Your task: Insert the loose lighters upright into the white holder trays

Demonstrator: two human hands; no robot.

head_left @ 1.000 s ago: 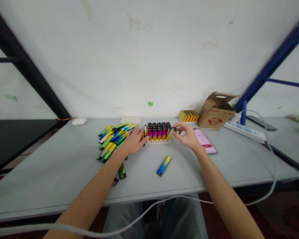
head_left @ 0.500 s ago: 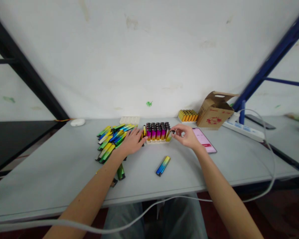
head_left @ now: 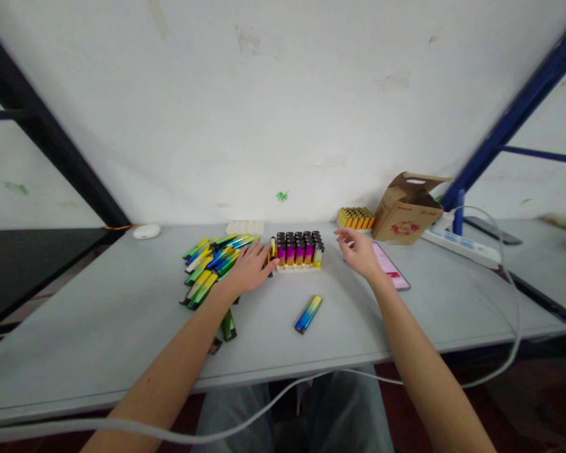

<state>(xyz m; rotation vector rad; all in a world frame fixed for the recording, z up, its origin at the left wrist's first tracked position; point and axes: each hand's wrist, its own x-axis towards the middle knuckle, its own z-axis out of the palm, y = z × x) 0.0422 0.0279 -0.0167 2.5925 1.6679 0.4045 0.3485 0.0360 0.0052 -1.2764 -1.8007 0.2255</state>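
Observation:
Several lighters stand upright in rows in a white holder [head_left: 298,269]; most have black tops and purple-to-orange bodies. A yellowish lighter [head_left: 318,257] occupies its front right corner. At the holder's left side is my left hand [head_left: 251,269], fingers stretched out, thumb pointing at the holder. A yellow-and-black lighter [head_left: 273,246] shows just beyond that thumb; whether I touch it is unclear. Under and beside this hand spreads a pile of green, blue and yellow lighters [head_left: 202,286]. My right hand [head_left: 357,250], empty with fingers loosely bent and apart, hovers right of the holder, near the phone.
A single blue-yellow lighter [head_left: 309,314] lies in front of the holder. Behind are an empty white holder [head_left: 245,227], yellow cylindrical pieces in rows [head_left: 356,218] and a cardboard box [head_left: 400,217]. At right lie a phone [head_left: 390,267] and a power strip [head_left: 465,248]. A white cable [head_left: 283,402] crosses the front.
My right hand has let go of the yellowish lighter at the holder's right corner and moved away to the right. That lighter now stands upright. My left hand has stayed in place.

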